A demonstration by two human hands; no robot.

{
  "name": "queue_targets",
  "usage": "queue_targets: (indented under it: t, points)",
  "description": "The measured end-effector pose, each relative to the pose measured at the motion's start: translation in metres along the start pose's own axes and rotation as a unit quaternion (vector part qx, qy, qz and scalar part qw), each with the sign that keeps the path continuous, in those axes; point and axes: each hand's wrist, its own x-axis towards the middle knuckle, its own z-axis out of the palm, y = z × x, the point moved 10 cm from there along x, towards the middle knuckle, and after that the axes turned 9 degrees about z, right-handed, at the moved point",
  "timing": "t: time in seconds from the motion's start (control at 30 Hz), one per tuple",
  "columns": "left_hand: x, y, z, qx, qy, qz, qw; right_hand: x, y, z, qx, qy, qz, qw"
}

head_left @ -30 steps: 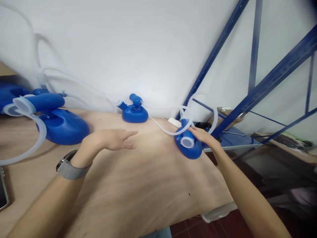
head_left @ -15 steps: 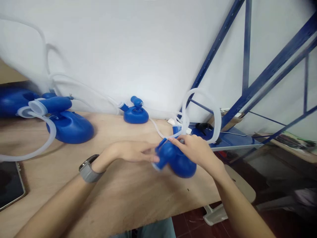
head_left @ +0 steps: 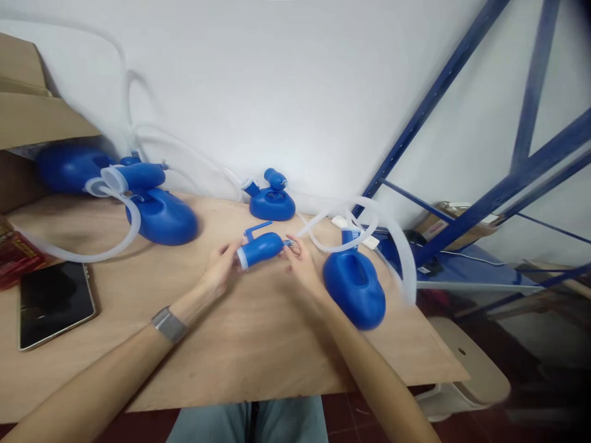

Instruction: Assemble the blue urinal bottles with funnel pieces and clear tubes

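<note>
A blue urinal cup point(head_left: 262, 249) with a pale rim and a thin hooked arm lies level between my hands, just above the table. My left hand point(head_left: 221, 264), below a grey-strapped watch point(head_left: 169, 324), closes around its wide rimmed end. At the narrow end, my right hand point(head_left: 299, 261) pinches the spout, where a small metal clamp and the end of a clear hose point(head_left: 321, 215) show. To the right of my right hand rests a blue urinal bottle point(head_left: 353, 286), with the hose looping over its neck. A second blue urinal bottle point(head_left: 272, 206) stands behind, near the wall.
At left sit another blue bottle with its cup point(head_left: 168, 218), coiled hose and a cardboard box point(head_left: 41, 117). A tablet point(head_left: 55, 301) lies near a red package point(head_left: 18, 258). Blue metal shelving point(head_left: 466, 264) and a beige stool point(head_left: 475, 363) are to the right.
The cup has moved left, away from the bottle at right. My right hand has left that bottle's area and now grips the cup's spout. The view has shifted leftward.
</note>
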Motion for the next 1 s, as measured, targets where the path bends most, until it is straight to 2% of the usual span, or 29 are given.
queue_targets:
  t: [0.07, 0.13, 0.2, 0.23, 0.3, 0.37, 0.4, 0.47, 0.57, 0.67, 0.77, 0.9, 1.0]
  points:
    - [0.003, 0.01, -0.01, 0.027, 0.018, 0.048, 0.998, -0.008, -0.007, 0.011, -0.159, 0.023, -0.068, 0.985]
    - [0.004, 0.026, -0.016, 0.051, 0.013, 0.103, 0.993, -0.024, -0.022, 0.018, -0.305, 0.074, -0.167, 0.934]
    - [0.001, 0.051, -0.012, 0.103, -0.032, 0.2, 0.974, -0.044, -0.037, 0.022, -0.37, 0.13, -0.27, 0.879]
    - [-0.005, 0.064, -0.007, 0.141, -0.064, 0.267, 0.951, -0.053, -0.043, 0.023, -0.377, 0.152, -0.319, 0.856]
    - [-0.025, 0.085, 0.01, 0.225, -0.13, 0.405, 0.876, -0.067, -0.051, 0.021, -0.365, 0.194, -0.388, 0.824]
    - [-0.047, 0.091, 0.024, 0.282, -0.172, 0.494, 0.804, -0.068, -0.051, 0.018, -0.357, 0.205, -0.413, 0.812]
    - [-0.054, 0.091, 0.029, 0.297, -0.185, 0.514, 0.783, -0.065, -0.048, 0.019, -0.356, 0.192, -0.414, 0.815]
    - [-0.062, 0.086, 0.035, 0.308, -0.205, 0.513, 0.774, -0.055, -0.04, 0.023, -0.351, 0.141, -0.399, 0.835]
    - [-0.062, 0.074, 0.043, 0.302, -0.232, 0.451, 0.807, -0.049, -0.029, 0.031, -0.335, 0.079, -0.376, 0.86]
    - [-0.062, 0.067, 0.049, 0.292, -0.251, 0.408, 0.828, -0.051, -0.026, 0.033, -0.311, 0.076, -0.365, 0.874]
    - [-0.058, 0.064, 0.049, 0.281, -0.253, 0.385, 0.842, -0.05, -0.026, 0.029, -0.245, 0.074, -0.341, 0.904]
    - [-0.052, 0.052, 0.048, 0.249, -0.286, 0.326, 0.866, -0.044, -0.022, 0.027, -0.163, 0.041, -0.307, 0.937]
    - [-0.046, 0.043, 0.044, 0.217, -0.277, 0.277, 0.894, -0.038, -0.017, 0.031, -0.112, 0.018, -0.287, 0.951]
